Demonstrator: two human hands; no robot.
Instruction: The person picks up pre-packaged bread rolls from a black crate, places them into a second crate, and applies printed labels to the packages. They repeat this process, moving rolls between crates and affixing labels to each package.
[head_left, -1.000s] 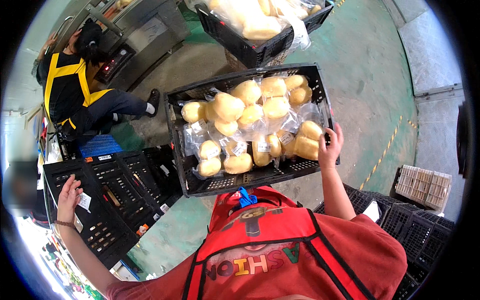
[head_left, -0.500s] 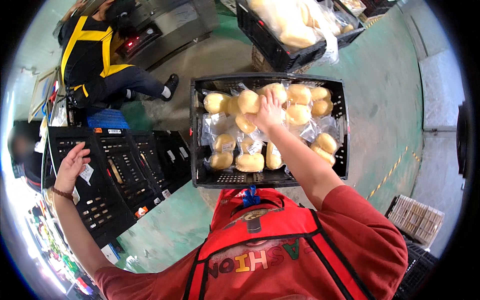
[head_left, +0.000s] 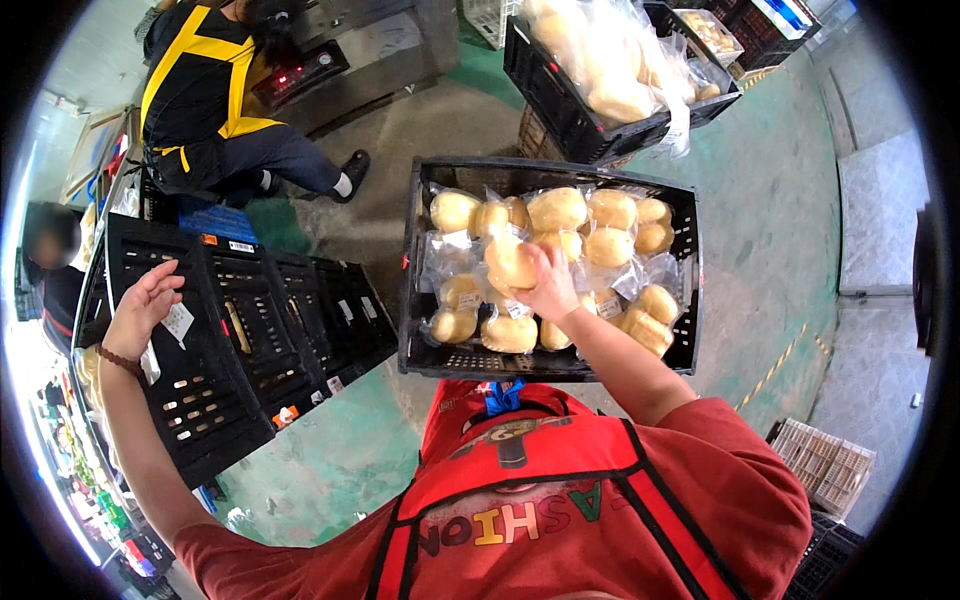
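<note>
Gleaming, the held potato pack [head_left: 509, 265] looks pale yellow.

The left forearm [head_left: 155, 440] rises from the lower left of the frame, slanting up to a wrist [head_left: 121, 360] near the left edge. Above it, the left hand [head_left: 145, 305] is raised with an empty grasp, its fingers [head_left: 156, 281] slightly bent and leaning toward the upper right. The right forearm [head_left: 630, 358] comes from the lower right and slants up and leftward. The right hand [head_left: 548, 284] lies near the middle of the frame, fingers bent in a grip and directed leftward. The two hands are well apart.
</note>
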